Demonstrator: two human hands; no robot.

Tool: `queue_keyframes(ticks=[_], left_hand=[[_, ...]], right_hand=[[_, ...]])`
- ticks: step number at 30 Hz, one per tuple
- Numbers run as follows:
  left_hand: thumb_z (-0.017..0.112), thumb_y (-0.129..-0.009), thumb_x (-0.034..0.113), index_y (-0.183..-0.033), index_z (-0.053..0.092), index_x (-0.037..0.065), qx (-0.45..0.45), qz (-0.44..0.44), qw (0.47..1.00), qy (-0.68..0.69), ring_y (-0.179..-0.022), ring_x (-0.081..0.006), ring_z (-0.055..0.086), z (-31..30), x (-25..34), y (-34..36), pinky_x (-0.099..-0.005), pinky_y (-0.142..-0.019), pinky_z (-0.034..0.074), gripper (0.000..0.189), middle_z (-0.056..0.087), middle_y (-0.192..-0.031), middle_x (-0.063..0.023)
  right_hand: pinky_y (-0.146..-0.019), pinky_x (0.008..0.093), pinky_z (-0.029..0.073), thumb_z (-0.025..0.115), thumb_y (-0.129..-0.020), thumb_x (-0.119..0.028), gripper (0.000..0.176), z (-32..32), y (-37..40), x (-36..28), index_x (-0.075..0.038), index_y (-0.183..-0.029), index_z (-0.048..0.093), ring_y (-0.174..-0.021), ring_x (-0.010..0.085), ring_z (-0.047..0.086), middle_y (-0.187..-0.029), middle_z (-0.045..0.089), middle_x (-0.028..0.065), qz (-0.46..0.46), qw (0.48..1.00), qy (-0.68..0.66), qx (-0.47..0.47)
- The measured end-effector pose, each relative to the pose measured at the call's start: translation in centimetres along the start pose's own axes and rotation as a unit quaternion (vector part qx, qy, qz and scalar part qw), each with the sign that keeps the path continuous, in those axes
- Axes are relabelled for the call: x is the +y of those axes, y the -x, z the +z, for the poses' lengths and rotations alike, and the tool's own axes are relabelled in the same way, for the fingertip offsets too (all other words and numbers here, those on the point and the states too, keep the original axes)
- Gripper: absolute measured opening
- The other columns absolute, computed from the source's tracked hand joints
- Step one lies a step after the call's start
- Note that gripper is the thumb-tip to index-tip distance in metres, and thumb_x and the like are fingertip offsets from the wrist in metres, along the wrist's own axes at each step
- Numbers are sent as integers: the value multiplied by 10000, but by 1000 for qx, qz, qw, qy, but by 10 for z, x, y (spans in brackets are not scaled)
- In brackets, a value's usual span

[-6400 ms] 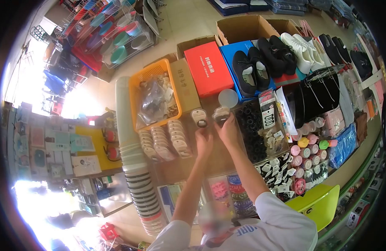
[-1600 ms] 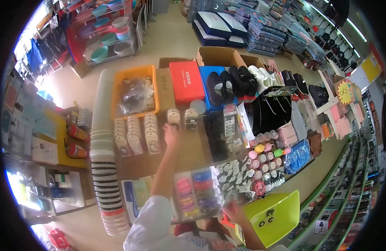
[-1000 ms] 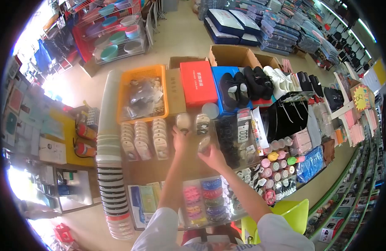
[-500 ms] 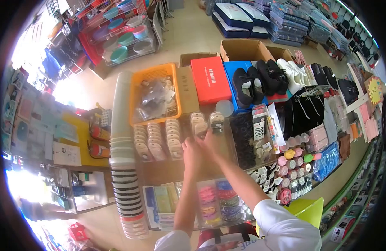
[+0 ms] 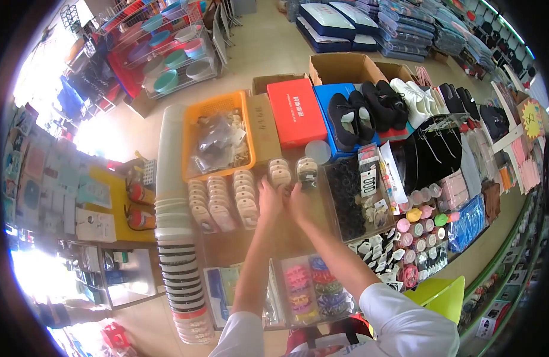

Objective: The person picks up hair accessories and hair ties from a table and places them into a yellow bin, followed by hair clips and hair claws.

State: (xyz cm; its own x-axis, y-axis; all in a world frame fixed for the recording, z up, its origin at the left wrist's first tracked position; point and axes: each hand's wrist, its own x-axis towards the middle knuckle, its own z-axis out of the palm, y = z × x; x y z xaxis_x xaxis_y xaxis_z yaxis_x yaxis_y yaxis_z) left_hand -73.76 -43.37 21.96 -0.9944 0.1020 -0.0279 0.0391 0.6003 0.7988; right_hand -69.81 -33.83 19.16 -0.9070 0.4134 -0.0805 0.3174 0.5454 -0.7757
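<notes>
My left hand (image 5: 270, 201) and my right hand (image 5: 295, 203) are side by side at the front end of a short row of small cream carded packs (image 5: 279, 171). The fingers of both hands are curled around the sides of the front pack, which they partly hide. Just right of them stands a shorter row of packs with dark contents (image 5: 307, 172). To the left, several overlapping rows of similar cream packs (image 5: 245, 196) lie in the shallow clear tray. Bare tray floor (image 5: 313, 214) shows below my right hand.
An orange basket (image 5: 250, 140) with plastic bags stands behind the rows. Nearby are a red box (image 5: 295, 113), black shoes (image 5: 344, 122) and a bin of black hair ties (image 5: 346, 202). Stacked containers (image 5: 179, 268) line the left edge. A yellow-green chair (image 5: 438, 294) is at lower right.
My hands have drawn slightly apart, the left one shifting up beside the front pack. The whole view has moved a little.
</notes>
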Motion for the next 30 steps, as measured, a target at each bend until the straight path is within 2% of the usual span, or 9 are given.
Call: queue_keyframes(ticks=[5, 9, 14, 18, 20, 23, 24, 27, 30], left_hand=[[637, -914, 285, -1403, 266, -60, 14, 3, 1000, 6, -1193, -515, 459, 7, -2, 5, -484, -992, 429, 704, 330, -1378, -344], [625, -922, 282, -1403, 263, -62, 24, -15, 999, 14, -1169, -525, 471, 9, 5, 11, -499, -982, 431, 693, 332, -1358, -360], [604, -909, 213, -1386, 241, -121, 62, 1, 998, -13, -1189, -514, 447, 7, 25, 43, -499, -1005, 410, 686, 339, -1324, -376], [564, -896, 88, -1212, 497, -72, 127, 143, 982, -5, -1057, -354, 538, -7, 57, 107, -412, -930, 447, 361, 517, -1172, -229], [546, -885, 2, -1026, 586, -52, 122, 138, 966, 179, -882, -228, 571, 0, 82, 163, -328, -770, 469, 156, 579, -1028, -147], [529, -889, -23, -976, 585, -42, -43, 146, 975, 162, -803, -202, 573, 19, 103, 250, -322, -733, 471, 105, 598, -903, -113], [540, -887, -26, -952, 591, -35, -115, 26, 957, 264, -761, -198, 573, 21, 141, 287, -329, -740, 470, 83, 603, -825, -92], [558, -882, -21, -938, 606, -21, -289, 230, 913, 170, -782, -209, 590, 51, 131, 358, -327, -747, 474, 74, 614, -852, -103], [571, -887, 41, -951, 622, 30, -443, 235, 856, 125, -877, -289, 614, 72, 145, 414, -385, -797, 490, 82, 625, -918, -132]], right_hand=[[-654, 470, 490, 651, -876, -196, 368, 24, 15, 34, -6, -1121, 453, -742, 372, 636, -856, 645, 201, -34, 991, -98, 82], [-600, 380, 466, 638, -874, -158, 302, -39, 112, 20, -19, -1102, 495, -671, 243, 599, -791, 593, 116, -138, 988, -65, -4], [-574, 349, 466, 610, -915, -197, 277, -140, 250, 40, -37, -1120, 514, -653, 210, 612, -763, 605, 90, -73, 960, -108, -248], [-594, 337, 484, 604, -929, -212, 208, -198, 347, 56, -61, -1067, 567, -678, 199, 635, -782, 630, 90, 29, 945, -127, -300], [-603, 337, 491, 605, -926, -202, 173, -221, 380, 60, -65, -1030, 584, -681, 198, 635, -786, 634, 88, 59, 955, -124, -264], [-608, 347, 496, 601, -915, -172, 146, -233, 433, 103, -72, -1022, 602, -672, 211, 631, -770, 633, 85, 95, 979, -97, -150], [-602, 346, 493, 600, -912, -171, 148, -242, 446, 106, -69, -1019, 601, -661, 212, 626, -758, 630, 84, 114, 983, -109, -90], [-585, 329, 485, 605, -898, -153, 147, -289, 472, 107, -56, -1008, 598, -634, 192, 611, -736, 621, 75, 173, 977, -118, 45], [-580, 309, 481, 617, -884, -124, 145, -318, 505, 141, -42, -1002, 596, -624, 166, 602, -731, 617, 70, 213, 957, -126, 153]])
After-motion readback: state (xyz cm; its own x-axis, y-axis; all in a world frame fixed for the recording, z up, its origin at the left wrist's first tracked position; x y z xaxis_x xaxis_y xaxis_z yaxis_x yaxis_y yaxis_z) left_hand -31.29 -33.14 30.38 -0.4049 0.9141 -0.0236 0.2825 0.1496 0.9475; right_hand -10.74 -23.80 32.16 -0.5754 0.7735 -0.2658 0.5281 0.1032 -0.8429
